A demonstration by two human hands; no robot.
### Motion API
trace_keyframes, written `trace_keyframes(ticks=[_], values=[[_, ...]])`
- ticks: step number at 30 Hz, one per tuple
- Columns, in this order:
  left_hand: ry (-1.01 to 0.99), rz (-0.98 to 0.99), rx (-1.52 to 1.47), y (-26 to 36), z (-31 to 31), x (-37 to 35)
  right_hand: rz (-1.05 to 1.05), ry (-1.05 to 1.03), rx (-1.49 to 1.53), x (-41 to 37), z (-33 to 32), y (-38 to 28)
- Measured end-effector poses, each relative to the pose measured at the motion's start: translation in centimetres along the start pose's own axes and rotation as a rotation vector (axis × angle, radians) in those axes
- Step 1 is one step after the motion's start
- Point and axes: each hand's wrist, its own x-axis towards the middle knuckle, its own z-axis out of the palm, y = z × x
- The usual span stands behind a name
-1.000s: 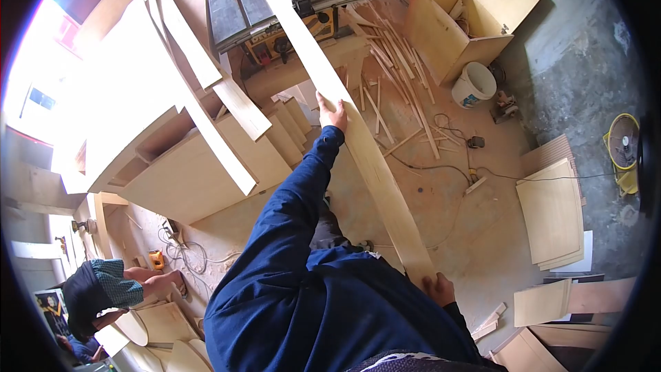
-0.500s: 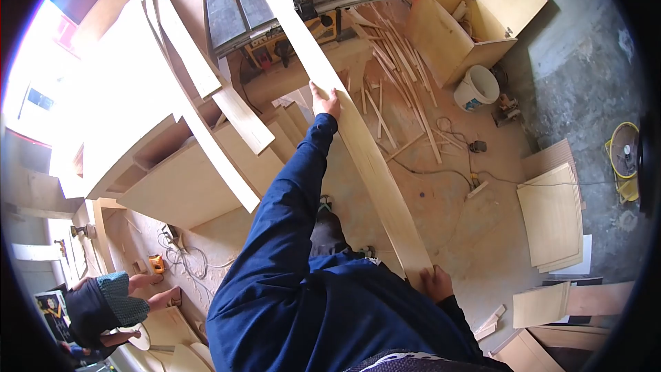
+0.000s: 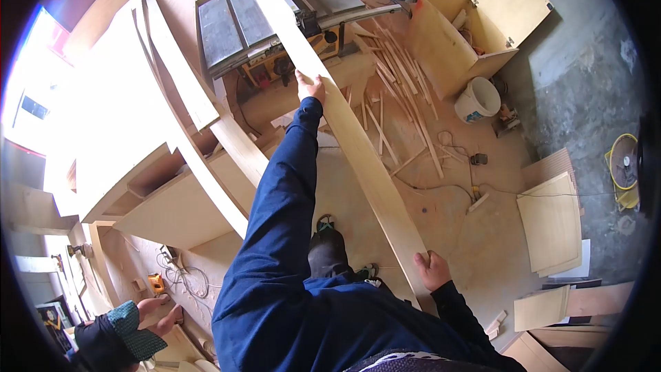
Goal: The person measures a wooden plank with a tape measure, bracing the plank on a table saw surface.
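Observation:
A long pale wooden board runs from the top of the table saw down toward my body. Partway along its left edge, my left hand is closed on the board. Close to the near end, my right hand grips the right edge, thumb on top. The board's far part lies over the saw table, beside the dark fence.
Several long boards rest on a bright work surface at left. Thin wood offcuts litter the floor beyond, near a wooden box and white bucket. A cord crosses the floor. Another person is at lower left.
The board's visible far end has shifted slightly left, and more of its near end shows beyond my right hand. My left hand has moved up and left. The other person has shifted lower in view.

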Motion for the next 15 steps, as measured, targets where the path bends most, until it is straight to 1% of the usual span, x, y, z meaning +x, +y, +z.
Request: trace_keyframes(ticks=[3,5,6,7,9,10,11,14,15], values=[[0.01,-0.006,0.009,-0.3,0.5,3.4,-0.005,0.0,-0.018,2.7,0.5,-2.0],[0.034,0.034,0.031,-1.0,1.0,6.1,-0.015,0.011,-0.044,4.6,0.7,-3.5],[0.026,0.019,0.043,-1.1,1.2,7.1,-0.002,0.005,-0.031,5.2,0.7,-4.5],[-0.007,-0.018,-0.013,-0.4,0.9,7.6,0.013,-0.001,-0.019,6.0,0.7,-5.2],[0.005,0.035,-0.004,-3.0,2.1,11.6,0.039,-0.017,-0.036,7.3,1.2,-6.3],[-0.028,-0.003,-0.057,-2.8,2.1,12.7,0.051,-0.028,-0.058,8.3,1.2,-6.7],[-0.067,-0.05,-0.108,-2.8,2.2,13.2,0.056,-0.019,-0.06,8.8,1.3,-6.9],[-0.067,-0.04,-0.029,-2.9,2.4,14.0,0.054,-0.005,-0.044,9.7,2.3,-6.7],[-0.057,-0.045,0.009,-2.4,2.3,13.6,0.038,0.01,-0.089,10.0,2.9,-6.1]])
